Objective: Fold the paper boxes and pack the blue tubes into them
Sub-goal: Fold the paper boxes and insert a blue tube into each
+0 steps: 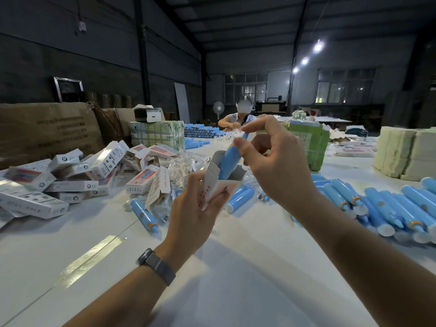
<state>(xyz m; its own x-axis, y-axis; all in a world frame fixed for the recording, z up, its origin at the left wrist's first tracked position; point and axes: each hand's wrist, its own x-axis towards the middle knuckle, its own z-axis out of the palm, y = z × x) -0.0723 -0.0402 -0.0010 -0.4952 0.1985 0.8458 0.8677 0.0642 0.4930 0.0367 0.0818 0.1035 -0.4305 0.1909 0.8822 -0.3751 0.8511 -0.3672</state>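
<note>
Fingers point(238, 143) of the right hand point(278, 166) pinch the upper end of a slim blue plastic tube point(230, 161), its lower part already inside the open mouth of a small white printed paper box point(215, 182); the left hand point(191, 208) grips that box from below, flaps standing up; both are held above the white desk point(212, 279); loose blue tubes point(377, 204) lie to the right, filled boxes point(70, 175) heaped to the left; likely risk: a tilted tube catches a flap, creasing it, or a loose grip lets the box slip
</note>
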